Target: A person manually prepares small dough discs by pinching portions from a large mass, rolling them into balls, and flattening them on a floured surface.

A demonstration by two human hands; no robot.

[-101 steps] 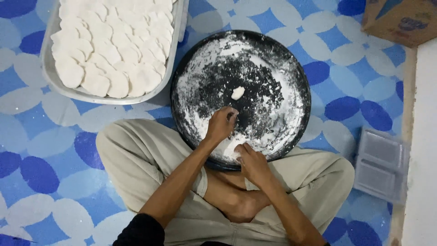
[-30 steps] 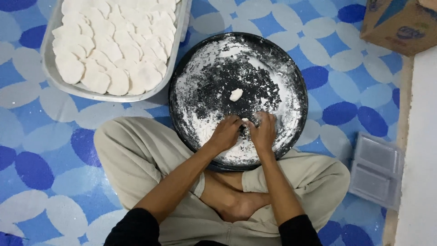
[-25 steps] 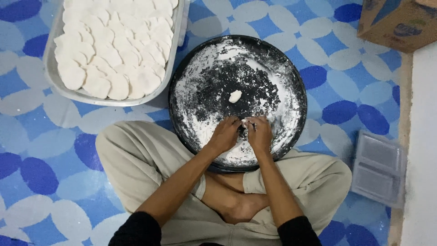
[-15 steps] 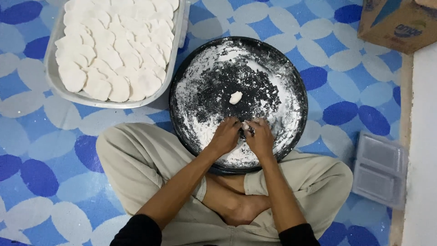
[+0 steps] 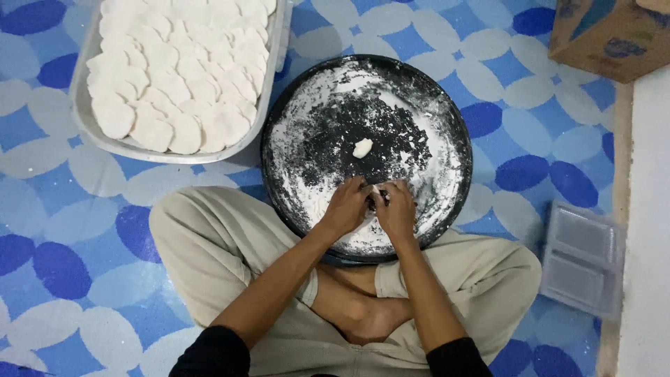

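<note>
The person sits cross-legged on the blue and white floor mat point(image 5: 56, 265); the left hand point(image 5: 347, 207) and the right hand point(image 5: 396, 209) are close together, touching, fingers curled in around a small bit of white dough point(image 5: 377, 190); only a sliver of it shows between them, so I cannot tell its shape. Both hands rest low over the near side of the round black tray point(image 5: 457, 126), which is dusted all over with white flour. Just past the fingertips, near the middle of the tray, lies one more little dough lump point(image 5: 362, 147), alone and not touched. Further off, ahead and to the left of the left hand, sits a long white tray point(image 5: 276, 73) packed with flat round dough discs point(image 5: 174, 70); they overlap and nearly fill it. I think most of the work is done, since that tray is so full; the piece in the hands and the lump on the black tray seem to be what is left. Out to the right of the right hand lies a clear plastic box point(image 5: 583, 258); a cardboard box point(image 5: 607, 35) stands far ahead on that side.
</note>
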